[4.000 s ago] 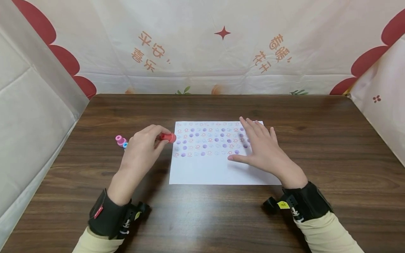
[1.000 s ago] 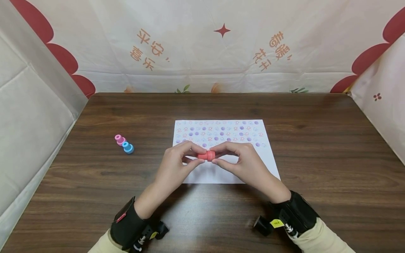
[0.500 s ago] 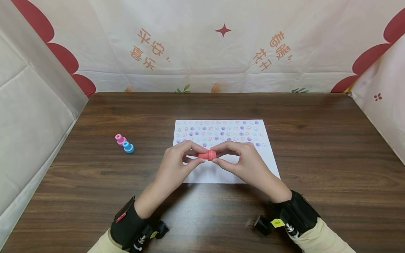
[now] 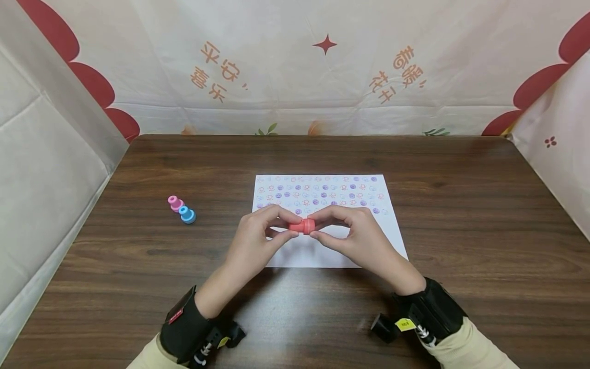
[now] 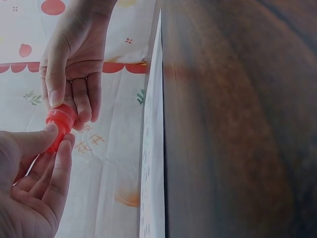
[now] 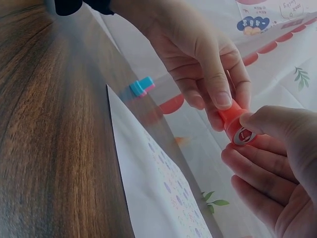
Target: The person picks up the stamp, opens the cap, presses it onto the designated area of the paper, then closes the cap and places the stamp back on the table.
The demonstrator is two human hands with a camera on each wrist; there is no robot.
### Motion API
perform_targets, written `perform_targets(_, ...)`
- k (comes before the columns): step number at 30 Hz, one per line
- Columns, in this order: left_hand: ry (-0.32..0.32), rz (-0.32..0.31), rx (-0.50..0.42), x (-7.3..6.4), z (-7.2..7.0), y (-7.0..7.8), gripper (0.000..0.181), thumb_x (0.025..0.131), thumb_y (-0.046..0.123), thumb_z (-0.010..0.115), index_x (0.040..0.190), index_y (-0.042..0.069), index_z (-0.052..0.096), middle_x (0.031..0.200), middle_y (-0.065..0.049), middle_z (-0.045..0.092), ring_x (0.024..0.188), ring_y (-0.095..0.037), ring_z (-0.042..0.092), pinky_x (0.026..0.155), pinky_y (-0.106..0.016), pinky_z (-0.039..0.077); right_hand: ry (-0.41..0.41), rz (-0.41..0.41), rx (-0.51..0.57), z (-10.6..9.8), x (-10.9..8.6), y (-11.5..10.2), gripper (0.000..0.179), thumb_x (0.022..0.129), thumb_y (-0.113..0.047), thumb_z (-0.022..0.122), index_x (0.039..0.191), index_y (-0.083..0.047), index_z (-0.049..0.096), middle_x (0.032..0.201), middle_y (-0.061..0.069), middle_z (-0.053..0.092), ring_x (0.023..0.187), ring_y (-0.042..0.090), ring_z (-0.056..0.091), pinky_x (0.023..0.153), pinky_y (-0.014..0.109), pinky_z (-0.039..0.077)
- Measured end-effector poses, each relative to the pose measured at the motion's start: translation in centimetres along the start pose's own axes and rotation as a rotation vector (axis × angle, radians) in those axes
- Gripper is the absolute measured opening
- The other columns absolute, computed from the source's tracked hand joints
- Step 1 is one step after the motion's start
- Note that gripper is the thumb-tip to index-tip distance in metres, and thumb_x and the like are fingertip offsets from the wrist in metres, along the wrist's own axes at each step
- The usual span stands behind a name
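Over the lower half of a white sheet of paper (image 4: 332,256), both hands hold one red toy stamp (image 4: 302,226) level between them. My left hand (image 4: 260,236) pinches its narrow handle between thumb and fingers. At the wider end, my right hand (image 4: 357,238) grips with thumb and fingertips. The right wrist view shows that wide end of the stamp (image 6: 233,121) with a pale ring and a red mark inside; whether a cap covers it I cannot tell. Rows of small red, blue and purple prints (image 4: 324,195) fill the paper's upper part.
A pink stamp (image 4: 175,203) and a blue stamp (image 4: 186,215) stand together left of the paper on the brown wooden table (image 4: 115,266). Behind the table hangs a white patterned cloth (image 4: 286,66). Each wrist wears a black strap with a camera (image 4: 384,328).
Since four seconds ago, my left hand has brought the red stamp right, over the paper. My right hand has left its spread pose and gripped the other end. Little differs over the last second.
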State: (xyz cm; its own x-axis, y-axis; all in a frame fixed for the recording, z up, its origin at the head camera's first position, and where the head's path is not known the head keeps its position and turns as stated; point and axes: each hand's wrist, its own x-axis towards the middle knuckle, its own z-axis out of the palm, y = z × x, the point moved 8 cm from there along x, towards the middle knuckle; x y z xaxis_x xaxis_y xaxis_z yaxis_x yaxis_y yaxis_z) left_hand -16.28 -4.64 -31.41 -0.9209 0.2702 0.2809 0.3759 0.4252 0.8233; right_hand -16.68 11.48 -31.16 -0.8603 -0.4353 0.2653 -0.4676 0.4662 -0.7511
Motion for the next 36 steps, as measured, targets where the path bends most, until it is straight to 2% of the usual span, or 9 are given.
perform_targets(6, -0.005, 0.005, 0.001, 0.1, 0.0, 0.1, 0.015, 0.083, 0.006, 0.079, 0.096, 0.011, 0.075, 0.099, -0.003, 0.076, 0.092, -0.015, 0.072, 0.069, -0.019, 0.058, 0.003, 0.005, -0.003, -0.1, 0.0, 0.1, 0.024, 0.084, -0.011, 0.08, 0.107, -0.015, 0.074, 0.099, -0.006, 0.077, 0.093, 0.007, 0.073, 0.092, 0.035, 0.058)
perform_targets(9, -0.014, 0.006, -0.005, 0.2, -0.4, 0.1, 0.015, 0.084, 0.007, 0.078, 0.098, 0.01, 0.074, 0.102, -0.005, 0.076, 0.094, -0.017, 0.073, 0.07, -0.019, 0.058, 0.007, -0.002, -0.004, -0.6, 0.0, 0.2, 0.021, 0.085, -0.01, 0.078, 0.106, -0.014, 0.074, 0.099, -0.005, 0.077, 0.094, 0.006, 0.072, 0.093, 0.031, 0.057)
perform_targets(15, 0.097, -0.066, -0.01, 0.4, -3.6, -0.5, 0.022, 0.082, 0.006, 0.08, 0.102, 0.008, 0.073, 0.106, -0.006, 0.075, 0.089, -0.018, 0.074, 0.065, -0.019, 0.057, 0.123, 0.028, -0.047, -3.8, -0.2, 1.1, 0.022, 0.083, -0.004, 0.079, 0.103, -0.01, 0.074, 0.096, -0.001, 0.076, 0.092, 0.0, 0.069, 0.087, 0.015, 0.055)
perform_targets(17, 0.114, -0.073, -0.004, 0.5, -4.3, -0.5, 0.024, 0.081, 0.006, 0.081, 0.103, 0.008, 0.073, 0.107, -0.007, 0.075, 0.088, -0.018, 0.074, 0.063, -0.019, 0.055, 0.145, 0.033, -0.061, -4.6, -0.2, 1.2, 0.023, 0.082, -0.003, 0.08, 0.103, -0.01, 0.074, 0.096, 0.001, 0.076, 0.091, -0.002, 0.068, 0.085, 0.013, 0.054)
perform_targets(36, 0.098, -0.085, -0.076, 0.8, -4.3, -0.6, 0.027, 0.083, 0.005, 0.079, 0.108, 0.006, 0.07, 0.11, -0.009, 0.075, 0.094, -0.02, 0.075, 0.067, -0.018, 0.057, 0.144, 0.031, -0.062, -4.8, 0.0, 1.4, 0.022, 0.084, -0.007, 0.079, 0.105, -0.011, 0.074, 0.098, 0.001, 0.076, 0.092, -0.002, 0.069, 0.086, 0.013, 0.054)
